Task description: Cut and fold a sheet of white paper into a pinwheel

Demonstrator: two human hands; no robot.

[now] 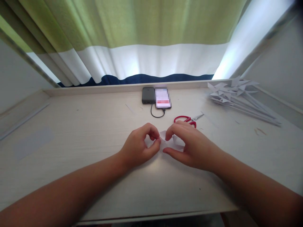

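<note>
A piece of white paper (178, 143) with raised, bent parts lies between my two hands, low over the table. My left hand (142, 142) pinches its left side between thumb and fingers. Around the right part of the paper curves my right hand (189, 143), its thumb and forefinger apart with a gap between the tips. My fingers hide much of the paper. Just beyond my right hand rest scissors (186, 119) with red handles, blades pointing right and slightly open.
A black power bank (148, 95) is cabled to a phone (163, 97) near the back ledge. Paper pinwheels (236, 90) on rolled paper sticks are heaped at the back right. A flat paper sheet (33, 143) lies at left. Small scraps dot the table (106, 195); curtains (132, 60) hang behind.
</note>
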